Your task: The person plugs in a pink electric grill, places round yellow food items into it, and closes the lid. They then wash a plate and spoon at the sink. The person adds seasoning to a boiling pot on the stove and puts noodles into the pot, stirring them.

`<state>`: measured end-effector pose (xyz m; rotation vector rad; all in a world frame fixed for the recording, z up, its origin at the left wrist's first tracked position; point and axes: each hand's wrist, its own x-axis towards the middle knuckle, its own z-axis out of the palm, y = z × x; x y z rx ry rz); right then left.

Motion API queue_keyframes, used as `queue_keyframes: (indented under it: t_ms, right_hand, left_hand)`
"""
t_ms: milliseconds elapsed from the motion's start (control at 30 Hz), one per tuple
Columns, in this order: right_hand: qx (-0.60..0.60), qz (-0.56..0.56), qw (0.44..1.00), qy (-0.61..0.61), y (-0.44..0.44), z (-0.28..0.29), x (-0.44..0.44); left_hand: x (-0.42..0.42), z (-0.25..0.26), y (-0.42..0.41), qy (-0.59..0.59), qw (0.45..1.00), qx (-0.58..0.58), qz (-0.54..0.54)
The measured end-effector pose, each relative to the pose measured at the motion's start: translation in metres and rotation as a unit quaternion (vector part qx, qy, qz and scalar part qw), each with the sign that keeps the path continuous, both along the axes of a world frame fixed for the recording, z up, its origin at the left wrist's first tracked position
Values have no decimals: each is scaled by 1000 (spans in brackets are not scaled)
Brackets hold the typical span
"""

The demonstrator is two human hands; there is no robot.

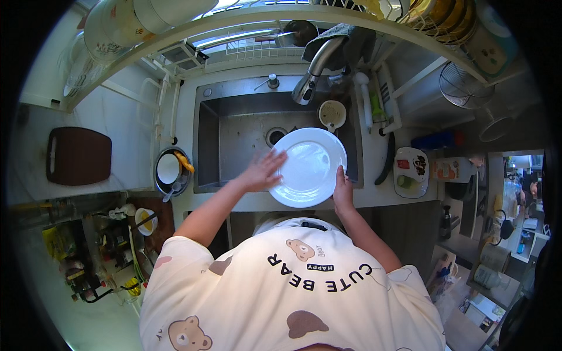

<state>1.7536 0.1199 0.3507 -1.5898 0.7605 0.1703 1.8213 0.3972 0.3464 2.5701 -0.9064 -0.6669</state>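
Note:
A white round plate (307,169) is tilted over the front right part of the stainless steel sink (239,125). My right hand (344,191) grips its right rim, thumb on the upper face and the other fingers hidden beneath. At the plate's left rim is my left hand (264,172), blurred, with fingers apart; whether it touches the surface I cannot tell. The pull-down faucet (305,85) hangs above the back of the sink, and no water stream shows. Behind the plate, a small cream strainer with a handle (332,114) rests in the sink. The drain (276,136) is partly covered by the plate.
Left of the sink stands a metal bowl (172,193) holding a white bowl and utensils. A cucumber (386,160) and a white dish of food pieces (411,186) lie to the right. A white rack (263,17) spans overhead. A brown cutting board (79,155) lies far left.

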Motion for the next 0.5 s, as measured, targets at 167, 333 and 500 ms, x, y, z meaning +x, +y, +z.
queue_keyframes:
  t_ms: [167, 333, 500]
  right_hand:
    - [22, 4, 998, 52, -2, 36, 0]
    - [14, -12, 999, 34, -17, 23, -3]
    - [29, -22, 998, 48, -32, 28, -6]
  left_hand:
    - [2, 4, -2, -100, 992, 9, 71]
    - [10, -7, 0, -22, 991, 14, 132]
    - [26, -32, 23, 9, 908, -107, 405]
